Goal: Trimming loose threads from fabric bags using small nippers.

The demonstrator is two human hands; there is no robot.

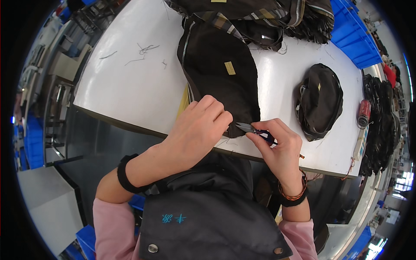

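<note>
A dark fabric piece (221, 65) with a metal zipper (186, 45) along its left side and a small yellow tag (229, 68) lies on the white table. My left hand (204, 123) pinches its near end, close to the table's front edge. In my right hand (279, 139) are thread snips (256, 130), held between thumb and fingers, with their blades pointing left at the fabric's near corner. The two blade tips look slightly apart. Whether a thread lies between them cannot be told.
A dark zippered pouch (320, 100) lies to the right on the white table (130, 84). More dark bag pieces (227, 6) are heaped at the far side, beside a blue plastic bin (354, 35). Thread scraps (148, 48) lie at left. A red container (364, 110) is at the right edge.
</note>
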